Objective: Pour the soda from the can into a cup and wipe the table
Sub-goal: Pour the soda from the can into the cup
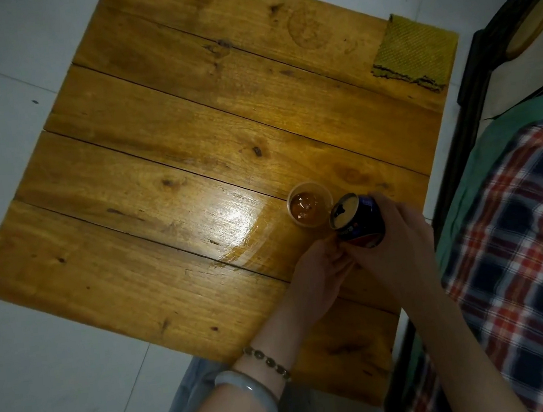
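One can (pixel 358 222), one cup (pixel 321 189), one cloth (pixel 415 52).
Right hand (pixel 394 234) fingers grasp the tilted can, its mouth beyond the fingertips at the cup rim. Left hand (pixel 320 275) fingers meet the can; grip unclear.

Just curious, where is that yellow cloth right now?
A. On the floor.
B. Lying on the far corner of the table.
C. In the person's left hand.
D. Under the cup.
B: the cloth lies flat on the far corner of the table, well away from the cup and can.
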A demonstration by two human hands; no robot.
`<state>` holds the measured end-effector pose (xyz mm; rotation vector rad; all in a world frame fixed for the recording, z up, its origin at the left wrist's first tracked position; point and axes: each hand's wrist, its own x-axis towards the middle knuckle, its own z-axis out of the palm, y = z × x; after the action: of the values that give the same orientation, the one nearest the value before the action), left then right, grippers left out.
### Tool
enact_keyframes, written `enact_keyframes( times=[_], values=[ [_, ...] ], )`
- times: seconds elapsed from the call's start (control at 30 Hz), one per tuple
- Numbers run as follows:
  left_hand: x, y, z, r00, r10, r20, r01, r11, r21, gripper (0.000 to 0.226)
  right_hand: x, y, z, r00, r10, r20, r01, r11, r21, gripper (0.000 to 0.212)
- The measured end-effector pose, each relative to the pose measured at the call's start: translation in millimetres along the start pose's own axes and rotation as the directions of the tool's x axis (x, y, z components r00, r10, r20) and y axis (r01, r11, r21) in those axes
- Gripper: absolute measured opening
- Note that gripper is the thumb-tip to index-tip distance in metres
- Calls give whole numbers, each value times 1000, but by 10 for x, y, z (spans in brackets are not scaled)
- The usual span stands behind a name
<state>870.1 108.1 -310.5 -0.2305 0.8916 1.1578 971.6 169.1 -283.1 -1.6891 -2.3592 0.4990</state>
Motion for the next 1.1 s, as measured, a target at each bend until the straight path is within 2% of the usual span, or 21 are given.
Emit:
enact_keyframes(
  times=[0.13, 0.27, 0.53, 0.67, 1.1],
  values=[
    [12, -14, -11, 1000, -9, -13, 9, 1000, -16, 29, 4, 4, 6, 1000, -19, -8, 19, 1000, -13, 74],
    [23, -24, -22, 1000, -11, -14, 10, 999, -38, 42, 3, 8, 2, 1000, -20, 6, 20, 1000, -10, 74],
    [7, -2, -65, 1000, 16, 26, -14, 998, -67, 25, 26, -18, 30, 999, -30, 38, 31, 999, -22, 74],
    [2, 18, -55, 999, 35, 37, -32, 996, -80, 37, 41, -33, 40, 998, -50, 25, 51, 998, -32, 73],
    [55, 38, -74, 1000, 13, 23, -10, 995, -101, 37, 96, -41, 67, 997, -74, 29, 75, 996, -57, 76]
  ],
)
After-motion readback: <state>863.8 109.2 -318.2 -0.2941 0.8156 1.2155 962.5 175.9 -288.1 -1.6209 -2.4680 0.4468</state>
